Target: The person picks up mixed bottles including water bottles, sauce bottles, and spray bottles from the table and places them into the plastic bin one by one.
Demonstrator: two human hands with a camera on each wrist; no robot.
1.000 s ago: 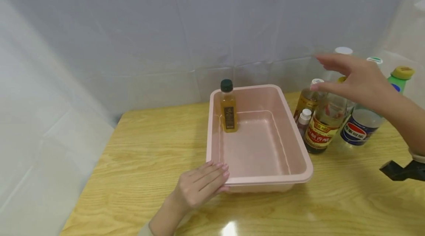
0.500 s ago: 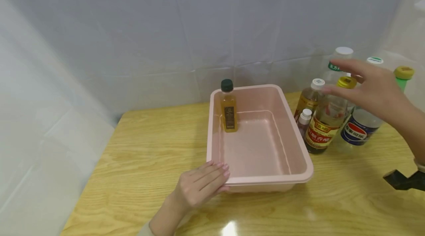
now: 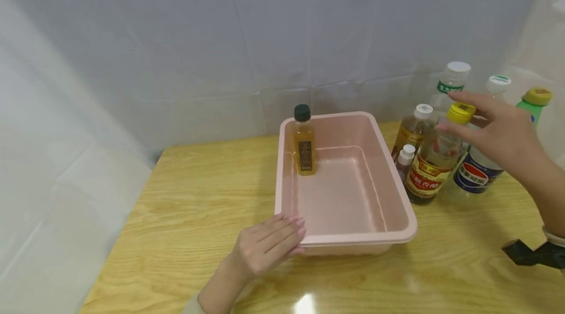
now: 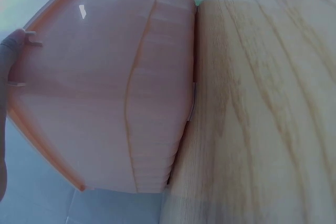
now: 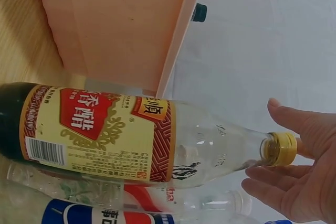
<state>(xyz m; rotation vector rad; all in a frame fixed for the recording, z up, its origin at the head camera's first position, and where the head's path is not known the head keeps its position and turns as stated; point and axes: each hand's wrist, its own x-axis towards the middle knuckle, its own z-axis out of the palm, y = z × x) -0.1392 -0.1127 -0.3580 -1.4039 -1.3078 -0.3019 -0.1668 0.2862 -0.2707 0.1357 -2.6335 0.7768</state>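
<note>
A pink plastic tub (image 3: pixel 340 191) stands on the table. My left hand (image 3: pixel 269 248) holds its near left corner, fingers laid over the rim and thumb below it; the left wrist view shows the thumb tip (image 4: pixel 16 39) at the rim's outer side. A vinegar bottle (image 3: pixel 425 176) with a yellow cap and dark liquid low inside stands upright right of the tub. My right hand (image 3: pixel 499 122) surrounds its cap, thumb and fingers spread. In the right wrist view a gap shows between thumb and yellow cap (image 5: pixel 283 149). Inside the tub, a green-capped oil bottle (image 3: pixel 305 149) stands at the back left.
Close around the vinegar bottle stand a brown bottle (image 3: pixel 408 132), a small white-capped bottle (image 3: pixel 403 159), a Pepsi bottle (image 3: pixel 474 175), a clear bottle with a green label (image 3: pixel 452 81) and a green bottle (image 3: pixel 534 103). A pale sheet (image 3: pixel 212 59) hangs behind the table.
My right hand has moved right and down, from above the bottles to around the yellow cap. The left hand, tub and oil bottle look unmoved.
</note>
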